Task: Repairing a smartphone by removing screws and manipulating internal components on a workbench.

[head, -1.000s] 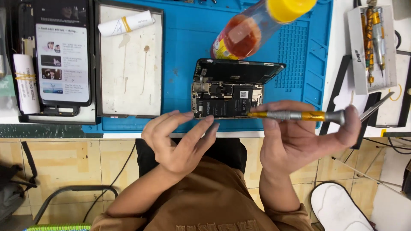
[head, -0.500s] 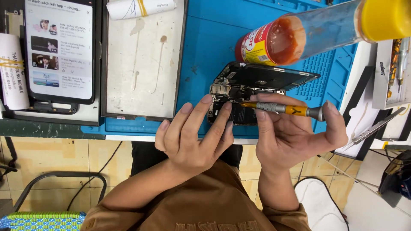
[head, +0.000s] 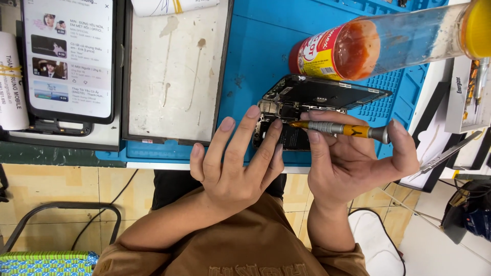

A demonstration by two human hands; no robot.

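Blue silicone mat [head: 255,56] carries the opened black smartphone [head: 299,115], steadied by the spread left hand [head: 232,163] while the right hand [head: 353,161] pinches a yellow-banded metal screwdriver [head: 337,129] whose tip, seemingly on a screw, could slip and gouge the board.

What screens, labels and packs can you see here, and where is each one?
Phone: top left in a dark holder, lit white screen with small pictures.
Bottle: lying top right, clear, yellow cap; red and yellow label.
White roll: far left edge, dark print, yellow band.
Battery pack: right edge, white card.
Opened phone: on blue mat, dark screen raised, between both hands.
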